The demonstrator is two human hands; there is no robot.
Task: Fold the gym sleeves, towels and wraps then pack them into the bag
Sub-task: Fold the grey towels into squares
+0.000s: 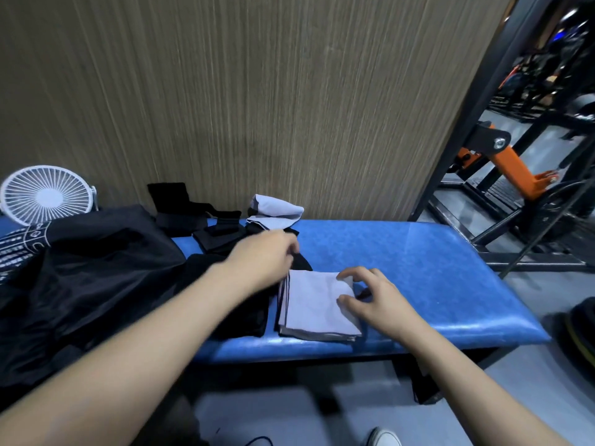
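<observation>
Resting under right hand (pixel 373 300) grip: folded towel (pixel 317 309); contact possibly fingertips only.

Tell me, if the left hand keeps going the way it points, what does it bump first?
Probably the crumpled grey towel at the back of the blue bench. The left hand points that way over dark cloth; depth is hard to judge.

Left hand (pixel 264 255) reaching forward, right hand (pixel 370 296) hovering, fingers loosely curled.

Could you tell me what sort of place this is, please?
Most likely a gym: a padded blue bench against a wall, and a black-and-orange weight machine on the right, with more equipment behind it.
</observation>
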